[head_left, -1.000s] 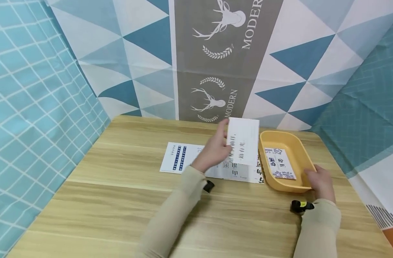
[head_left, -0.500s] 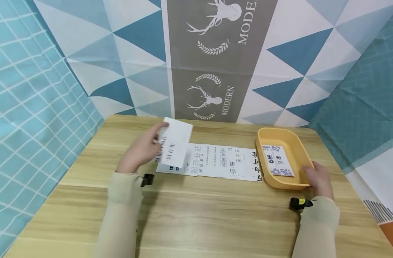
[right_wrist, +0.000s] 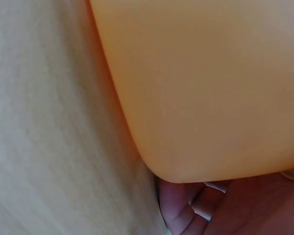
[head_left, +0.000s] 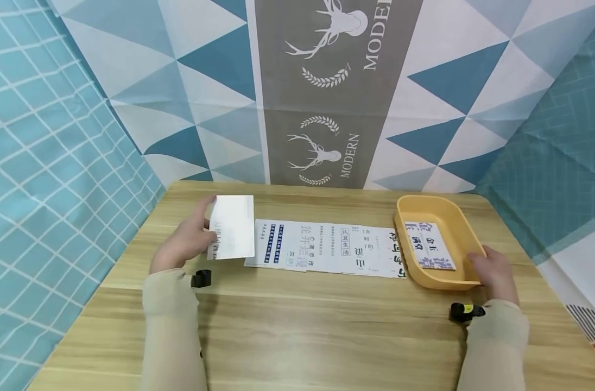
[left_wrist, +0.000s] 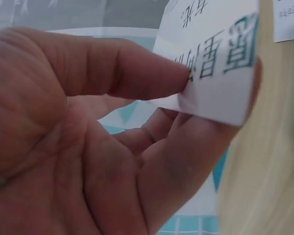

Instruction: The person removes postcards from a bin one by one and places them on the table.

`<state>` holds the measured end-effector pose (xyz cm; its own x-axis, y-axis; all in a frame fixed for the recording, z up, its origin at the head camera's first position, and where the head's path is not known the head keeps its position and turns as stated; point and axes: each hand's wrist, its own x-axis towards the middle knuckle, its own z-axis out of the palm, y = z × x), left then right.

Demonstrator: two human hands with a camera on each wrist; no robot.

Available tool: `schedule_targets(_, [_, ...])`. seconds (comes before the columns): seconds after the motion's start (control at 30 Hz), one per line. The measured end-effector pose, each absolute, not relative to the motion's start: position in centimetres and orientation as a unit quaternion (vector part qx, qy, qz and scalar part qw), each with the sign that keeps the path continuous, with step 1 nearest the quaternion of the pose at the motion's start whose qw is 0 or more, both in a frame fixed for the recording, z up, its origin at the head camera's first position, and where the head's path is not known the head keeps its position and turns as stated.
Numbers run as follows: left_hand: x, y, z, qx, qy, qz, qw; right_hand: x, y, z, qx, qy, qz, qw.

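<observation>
At the left end of a row of white printed cards (head_left: 322, 247), my left hand (head_left: 185, 241) holds up a white card (head_left: 234, 225) by its left edge. In the left wrist view, thumb and fingers pinch this card (left_wrist: 220, 88), which bears large dark characters. My right hand (head_left: 495, 271) grips the near right corner of a yellow plastic tray (head_left: 451, 228). Fingers show beneath the tray's corner (right_wrist: 186, 122) in the right wrist view. Inside the tray lies a card with purple characters (head_left: 429, 247).
The cards lie edge to edge across the wooden table (head_left: 317, 331), the rightmost beside the tray. A patterned cloth (head_left: 317, 92) hangs behind the table's far edge. Blue tiled cloth (head_left: 58, 179) covers the left side.
My left hand has carried the white card leftward from above the right part of the row to beyond its left end. The right hand stays on the tray.
</observation>
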<state>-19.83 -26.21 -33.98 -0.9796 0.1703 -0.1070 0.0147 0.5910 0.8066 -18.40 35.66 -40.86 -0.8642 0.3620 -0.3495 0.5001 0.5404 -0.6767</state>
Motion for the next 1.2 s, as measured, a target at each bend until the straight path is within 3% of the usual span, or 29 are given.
schedule_targets(0.2, [-20.6, -26.4, -35.4, 0.040, 0.890, 0.432, 0.144, -18.6, 35.4, -40.7, 0.260, 0.867, -0.415, 0.092])
schedule_targets(0.4, [-20.6, -26.9, -36.1, 0.020, 0.895, 0.414, 0.164, -18.8, 35.4, -40.5, 0.263, 0.868, -0.412, 0.092])
schedule_targets(1.2, [-23.2, -23.8, -39.0, 0.014, 0.904, 0.401, 0.146, -18.9, 35.8, -40.8, 0.260, 0.876, -0.393, 0.096])
